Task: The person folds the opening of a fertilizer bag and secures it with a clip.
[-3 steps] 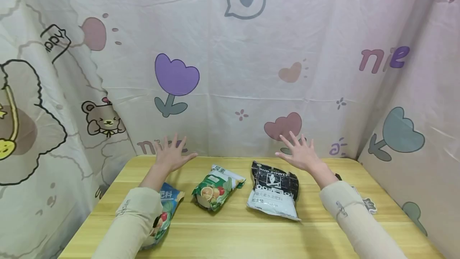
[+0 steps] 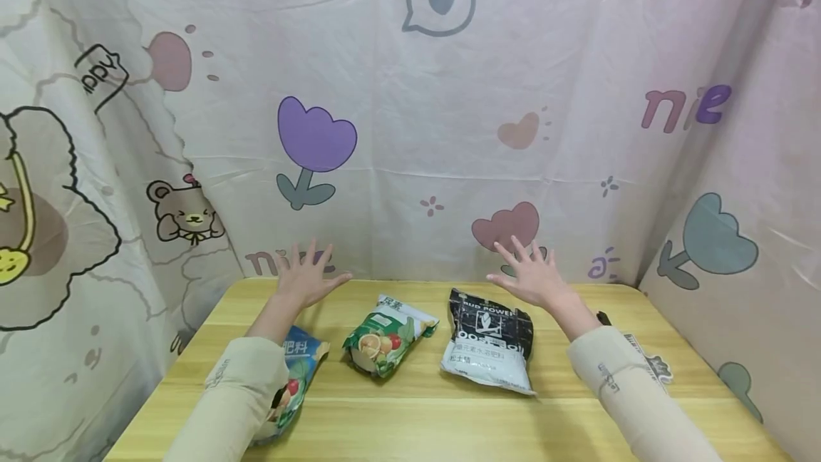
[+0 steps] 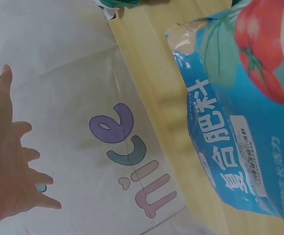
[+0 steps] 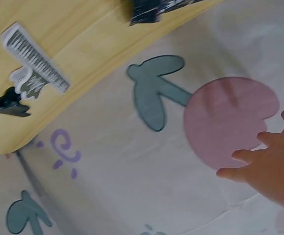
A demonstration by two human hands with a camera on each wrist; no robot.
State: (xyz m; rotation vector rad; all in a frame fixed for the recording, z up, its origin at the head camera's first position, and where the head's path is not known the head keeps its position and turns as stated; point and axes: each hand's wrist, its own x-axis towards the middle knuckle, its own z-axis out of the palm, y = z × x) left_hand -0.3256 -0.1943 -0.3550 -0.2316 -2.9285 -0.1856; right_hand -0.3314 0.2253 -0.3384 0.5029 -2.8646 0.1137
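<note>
Both hands are raised over the far part of the table with fingers spread, holding nothing. The left hand (image 2: 303,281) is above and beyond a blue fertilizer bag (image 2: 306,362) with vegetable pictures, partly hidden by the left sleeve. In the left wrist view that bag (image 3: 240,127) lies to the right of the hand. A green and white bag (image 2: 388,341) with fruit pictures lies between the arms. Nearest the right hand (image 2: 535,278) is a black and white soil bag (image 2: 489,341), lying to its lower left.
A wooden table (image 2: 410,426) bears the bags. At its right, partly behind the right sleeve, lie a striped white tag (image 4: 36,58) and a black, clip-like object (image 4: 9,104). A printed curtain (image 2: 410,127) hangs behind the table and at both sides.
The right hand and forearm have shifted slightly left, showing more of the striped tag. The left hand stays almost where it was, and the bags have not moved.
</note>
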